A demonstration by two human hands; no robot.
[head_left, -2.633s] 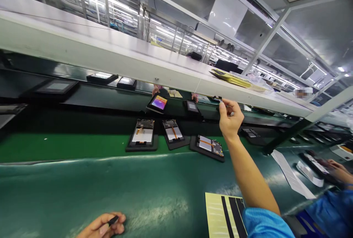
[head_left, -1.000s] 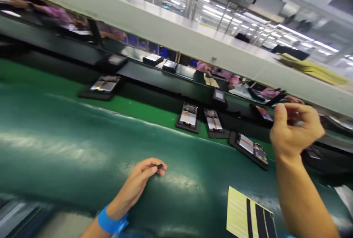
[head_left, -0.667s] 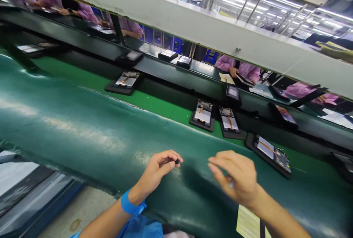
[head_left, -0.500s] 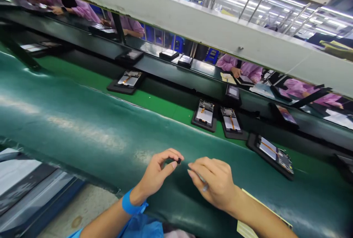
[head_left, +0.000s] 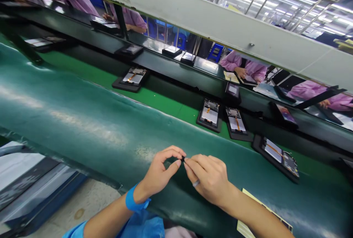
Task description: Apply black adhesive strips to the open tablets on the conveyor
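My left hand [head_left: 161,173], with a blue band [head_left: 135,198] at its wrist, pinches a small black piece [head_left: 183,158] between thumb and fingertips. The fingertips of my right hand [head_left: 208,177] are closed together and meet the right side of that piece; its exact kind is too small to make out. A grey ring-like band [head_left: 196,183] shows on a right finger. Both hands are above the green mat [head_left: 110,135]. Under my right forearm lies a pale yellow sheet [head_left: 245,228] with dark marks, partly hidden.
Opened tablet-like devices [head_left: 210,114] with orange ribbon cables rest in black trays along the green belt [head_left: 171,107]; another device [head_left: 278,153] lies to the right. Beyond a raised dark shelf, people in pink sleeves [head_left: 244,65] work. A white beam [head_left: 193,17] crosses above.
My right hand has moved left, and its fingertips now meet the black piece in my left hand. The view has shifted slightly.
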